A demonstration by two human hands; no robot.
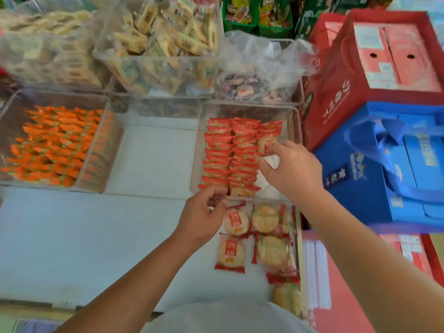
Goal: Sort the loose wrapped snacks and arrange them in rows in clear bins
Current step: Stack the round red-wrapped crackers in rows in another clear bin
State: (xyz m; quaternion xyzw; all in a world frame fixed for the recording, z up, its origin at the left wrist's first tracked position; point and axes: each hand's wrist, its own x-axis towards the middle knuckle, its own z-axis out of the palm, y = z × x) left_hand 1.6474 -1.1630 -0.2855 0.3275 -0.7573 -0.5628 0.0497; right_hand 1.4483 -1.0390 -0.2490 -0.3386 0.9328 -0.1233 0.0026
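**Right hand (292,171) fills the third row while the left waits at the bin's near wall**

Reaching well into the clear bin (249,105), the right hand has its fingers curved and its thumb spread. Its index fingertip touches a packet (266,143) lying face-up just beyond it. From where I stand I cannot tell whether it pinches that packet or only nudges it.

To the left of this hand, two rows of red-wrapped crackers (221,155) stand on edge and run the full length of the bin. The third row reaches only from the far wall down to the fingertips, and the bare white floor of the bin shows under the palm. That gap looks like the reason the hand is there, since it is the only room left to fill.

The left hand (204,210) sits at the bin's near wall, fingers curled against the near end of the rows. I cannot make out whether they hold the rim, a packet or nothing. My guess is that it braces the upright packets so they don't topple.

Loose crackers (236,222) lie flat on the worktop (108,236) just right of the left hand and under the right forearm. They seem kept close as the next supply. Well off to the left of both hands, a bin of orange-wrapped snacks (50,145) sits already filled.
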